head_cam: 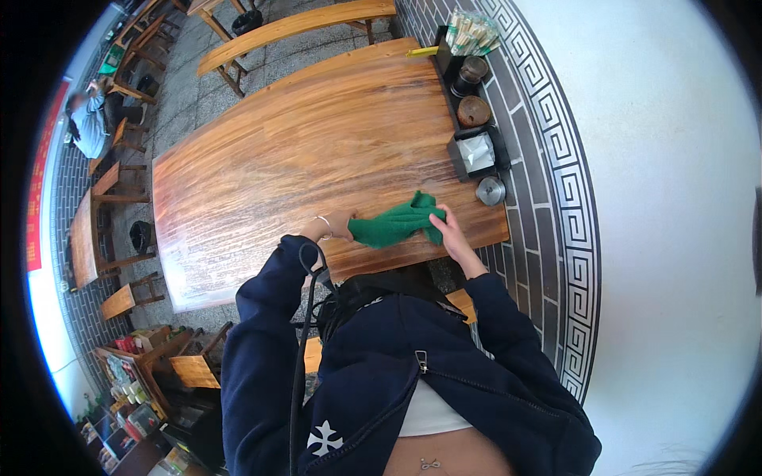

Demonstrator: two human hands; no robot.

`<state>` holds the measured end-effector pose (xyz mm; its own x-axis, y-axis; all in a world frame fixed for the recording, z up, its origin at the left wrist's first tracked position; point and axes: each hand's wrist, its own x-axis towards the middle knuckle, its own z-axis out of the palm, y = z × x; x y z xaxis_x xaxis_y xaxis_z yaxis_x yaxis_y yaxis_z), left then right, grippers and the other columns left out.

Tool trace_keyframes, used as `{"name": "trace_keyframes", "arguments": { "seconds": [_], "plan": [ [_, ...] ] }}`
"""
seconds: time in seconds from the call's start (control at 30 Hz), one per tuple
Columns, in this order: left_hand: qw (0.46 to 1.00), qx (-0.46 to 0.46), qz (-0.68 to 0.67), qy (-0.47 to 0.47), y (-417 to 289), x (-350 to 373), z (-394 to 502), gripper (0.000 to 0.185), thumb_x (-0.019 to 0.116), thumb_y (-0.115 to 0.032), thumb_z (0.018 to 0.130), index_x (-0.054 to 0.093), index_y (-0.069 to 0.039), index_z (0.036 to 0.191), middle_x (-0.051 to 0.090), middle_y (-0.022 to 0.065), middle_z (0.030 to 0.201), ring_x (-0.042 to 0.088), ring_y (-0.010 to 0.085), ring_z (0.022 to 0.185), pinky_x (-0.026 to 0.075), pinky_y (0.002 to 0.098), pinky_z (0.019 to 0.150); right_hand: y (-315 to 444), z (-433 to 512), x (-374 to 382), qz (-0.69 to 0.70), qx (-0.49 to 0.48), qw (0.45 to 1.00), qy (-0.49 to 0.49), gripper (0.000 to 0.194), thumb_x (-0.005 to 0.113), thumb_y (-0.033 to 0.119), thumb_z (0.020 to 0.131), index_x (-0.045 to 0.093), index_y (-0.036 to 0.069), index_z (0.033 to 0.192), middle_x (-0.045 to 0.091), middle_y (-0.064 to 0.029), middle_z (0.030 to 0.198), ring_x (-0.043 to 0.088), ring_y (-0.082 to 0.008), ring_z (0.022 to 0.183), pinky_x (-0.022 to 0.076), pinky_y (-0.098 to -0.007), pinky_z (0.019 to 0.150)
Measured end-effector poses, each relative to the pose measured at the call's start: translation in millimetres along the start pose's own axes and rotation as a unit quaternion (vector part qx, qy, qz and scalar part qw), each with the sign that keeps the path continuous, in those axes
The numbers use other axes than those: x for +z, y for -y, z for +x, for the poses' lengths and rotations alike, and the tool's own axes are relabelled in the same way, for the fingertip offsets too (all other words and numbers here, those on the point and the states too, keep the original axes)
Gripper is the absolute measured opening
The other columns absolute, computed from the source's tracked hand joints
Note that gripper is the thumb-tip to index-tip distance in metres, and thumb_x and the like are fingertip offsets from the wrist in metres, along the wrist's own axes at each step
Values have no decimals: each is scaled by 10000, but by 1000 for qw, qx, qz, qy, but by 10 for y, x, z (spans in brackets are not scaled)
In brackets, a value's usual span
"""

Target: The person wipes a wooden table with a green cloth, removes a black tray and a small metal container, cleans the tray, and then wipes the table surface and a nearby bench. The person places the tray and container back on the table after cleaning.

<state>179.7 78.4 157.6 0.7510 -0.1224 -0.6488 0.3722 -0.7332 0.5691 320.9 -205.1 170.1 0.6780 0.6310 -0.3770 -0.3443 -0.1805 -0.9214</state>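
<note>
Both hands hold a green cloth (390, 226) stretched and bunched between them, over the near edge of a wooden table (309, 143). My left hand (340, 226), with a bracelet at its wrist, grips the cloth's left end; some of its fingers are hidden. My right hand (450, 232) pinches the other end between thumb and fingers, and a loose corner sticks up past it. Wet-looking streaks and glare show on the tabletop. Whether the cloth touches the wood, I cannot tell.
Along the brick wall stand a metal-lidded container (491, 191), a napkin box (476, 153), lidded jars (474, 111) and a holder of wrapped chopsticks (471, 34). A bench (297, 30) lies beyond the table. A person (89, 122) sits far left.
</note>
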Motion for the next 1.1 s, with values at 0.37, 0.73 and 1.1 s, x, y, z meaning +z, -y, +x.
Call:
{"name": "trace_keyframes", "arguments": {
  "seconds": [0.37,0.73,1.1],
  "plan": [
    [973,179,-146,-1,-918,-654,-666,627,773,-216,731,489,-55,1266,614,91,1125,555,169,993,463,311,861,1815,-72,839,-334,-280,855,281,257,689,178,760,615,47,968,647,-122,918,629,-275,858,485,-344,740],
    [893,179,-107,-399,-1014,-1082,-1023,229,628,-234,864,653,-11,908,576,143,637,512,224,545,432,341,546,2283,212,722,-484,-391,771,136,248,675,83,694,622,70,937,584,-85,923,571,-300,881,476,-382,723],
    [716,-192,-253,-622,464,122,-203,470,547,-249,893,440,-52,1306,520,161,1267,484,334,1171,385,387,964,787,838,789,-509,-274,816,19,500,621,264,824,478,83,1268,493,-166,1257,465,-356,1124,391,-513,840]
  ]
}}
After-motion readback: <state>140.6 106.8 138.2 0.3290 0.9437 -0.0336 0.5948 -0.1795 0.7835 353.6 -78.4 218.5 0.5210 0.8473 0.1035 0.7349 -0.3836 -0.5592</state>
